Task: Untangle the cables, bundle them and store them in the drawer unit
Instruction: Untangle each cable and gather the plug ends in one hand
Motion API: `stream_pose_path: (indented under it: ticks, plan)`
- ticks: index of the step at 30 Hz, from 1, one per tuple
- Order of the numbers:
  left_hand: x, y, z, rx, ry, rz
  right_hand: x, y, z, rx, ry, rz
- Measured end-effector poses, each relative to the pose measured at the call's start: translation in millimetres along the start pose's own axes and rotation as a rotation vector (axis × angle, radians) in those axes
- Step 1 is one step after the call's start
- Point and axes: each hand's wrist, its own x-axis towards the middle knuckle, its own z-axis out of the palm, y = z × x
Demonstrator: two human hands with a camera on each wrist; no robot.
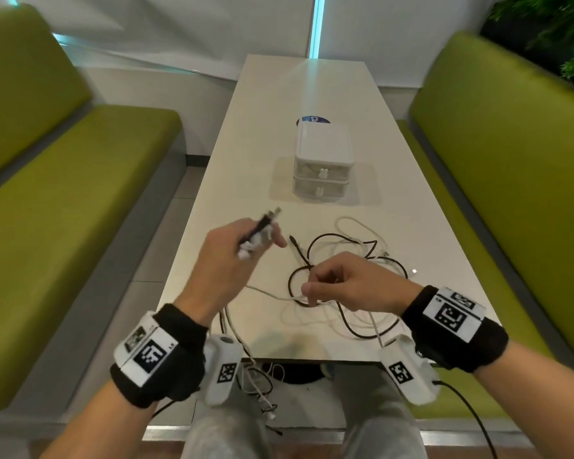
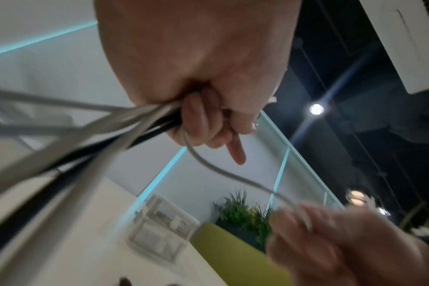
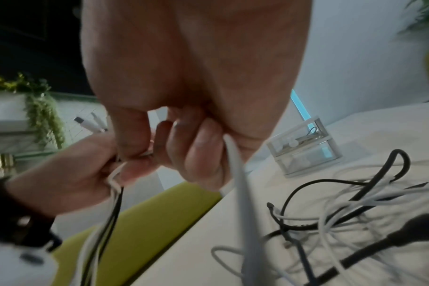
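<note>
A tangle of black and white cables (image 1: 342, 279) lies on the near half of the white table (image 1: 312, 94). My left hand (image 1: 236, 256) is raised over the table's left edge and grips several cable ends (image 1: 262, 226), black and white, whose plugs stick up past the fingers; in the left wrist view the gripped cables (image 2: 125, 123) run down out of the fist. My right hand (image 1: 338, 286) pinches a white cable (image 3: 235, 166) above the tangle. A small white drawer unit (image 1: 322, 160) with two clear drawers, both pushed in, stands at the table's middle.
Green benches flank the table on the left (image 1: 63, 193) and right (image 1: 511, 193). More cable (image 1: 259, 385) hangs off the near table edge over my knees. A blue round label (image 1: 314, 120) lies behind the drawer unit. Plants (image 1: 560, 34) stand at the far right.
</note>
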Motion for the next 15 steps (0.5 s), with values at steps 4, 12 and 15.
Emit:
stream_pose_path:
  ticks: [4,12,15]
  plan:
    - [-16,3,34,0.076,-0.127,-0.008,0,-1,-8,0.067,0.225,-0.066]
    - [-6,-3,28,0.002,-0.135,-0.080,-12,17,-20,0.039,0.252,-0.018]
    - [5,-17,-2,-0.190,0.312,-0.262,-13,33,-23,0.048,0.268,0.055]
